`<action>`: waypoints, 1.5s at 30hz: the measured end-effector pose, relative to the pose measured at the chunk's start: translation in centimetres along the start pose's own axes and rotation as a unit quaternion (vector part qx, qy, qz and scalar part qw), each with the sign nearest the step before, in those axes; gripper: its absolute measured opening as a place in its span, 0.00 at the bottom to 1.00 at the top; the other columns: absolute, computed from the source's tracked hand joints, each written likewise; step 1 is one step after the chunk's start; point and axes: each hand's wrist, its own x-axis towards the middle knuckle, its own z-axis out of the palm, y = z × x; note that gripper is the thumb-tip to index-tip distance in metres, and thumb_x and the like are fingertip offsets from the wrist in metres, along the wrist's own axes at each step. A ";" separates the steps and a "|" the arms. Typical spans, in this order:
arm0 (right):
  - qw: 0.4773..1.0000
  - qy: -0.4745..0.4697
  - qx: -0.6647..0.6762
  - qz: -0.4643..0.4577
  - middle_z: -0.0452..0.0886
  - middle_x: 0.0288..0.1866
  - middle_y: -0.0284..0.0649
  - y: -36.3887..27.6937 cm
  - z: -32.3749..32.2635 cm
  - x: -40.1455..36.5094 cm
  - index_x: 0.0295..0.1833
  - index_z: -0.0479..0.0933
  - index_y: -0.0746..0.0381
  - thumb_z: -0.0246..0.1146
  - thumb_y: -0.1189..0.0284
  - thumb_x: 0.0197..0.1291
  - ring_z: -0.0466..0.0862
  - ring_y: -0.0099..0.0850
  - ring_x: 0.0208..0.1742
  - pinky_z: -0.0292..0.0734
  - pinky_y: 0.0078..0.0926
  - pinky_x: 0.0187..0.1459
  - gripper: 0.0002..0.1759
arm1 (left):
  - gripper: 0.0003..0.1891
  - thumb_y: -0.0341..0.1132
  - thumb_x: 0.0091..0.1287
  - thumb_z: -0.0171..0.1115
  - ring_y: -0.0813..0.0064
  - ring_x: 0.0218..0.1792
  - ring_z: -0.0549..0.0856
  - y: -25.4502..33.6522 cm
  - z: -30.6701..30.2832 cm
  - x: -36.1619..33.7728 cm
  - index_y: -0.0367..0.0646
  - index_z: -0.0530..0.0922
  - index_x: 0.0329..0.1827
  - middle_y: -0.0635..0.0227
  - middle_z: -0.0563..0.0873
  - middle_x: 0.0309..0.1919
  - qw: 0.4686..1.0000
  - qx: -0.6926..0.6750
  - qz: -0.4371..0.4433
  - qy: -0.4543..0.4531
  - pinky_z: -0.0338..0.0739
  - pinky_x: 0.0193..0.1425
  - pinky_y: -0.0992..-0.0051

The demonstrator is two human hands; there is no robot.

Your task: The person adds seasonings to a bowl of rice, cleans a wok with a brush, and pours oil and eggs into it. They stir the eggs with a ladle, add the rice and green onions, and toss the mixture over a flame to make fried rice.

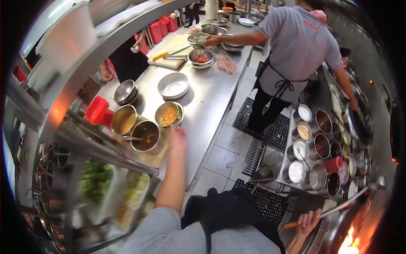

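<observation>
My left hand (177,137) is at the near rim of a metal bowl (160,120) on the steel counter. Its fingers are slightly blurred and seem to pinch that rim. Yellow chopped food (168,115) fills much of the bowl, with something green at its right edge. At lower right, my right hand (308,221) is closed around a long-handled ladle (347,201) with a wooden grip end. The ladle's metal shaft reaches over a wok (338,230), where flames (350,243) rise. Close to my left hand stands a pot of dark sauce (146,136) with a spoon in it.
A co-worker (292,51) on the right holds a bowl (198,40) over the counter (203,101). Another person (127,57) stands behind the counter. Several seasoning containers (302,148) crowd the right-hand station. An overhead steel shelf (63,91) runs along the left. Black mats (270,205) cover parts of the floor.
</observation>
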 end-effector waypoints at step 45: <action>0.466 -0.652 -0.399 0.445 0.73 0.24 0.34 36.8 52.9 21.0 0.74 0.58 0.70 0.58 0.75 0.63 0.75 0.24 0.21 0.70 0.25 0.22 0.35 | 0.16 0.36 0.63 0.53 0.46 0.55 0.84 27.2 4.7 6.4 0.40 0.82 0.49 0.45 0.86 0.50 0.534 0.707 0.235 0.400 0.77 0.62 0.55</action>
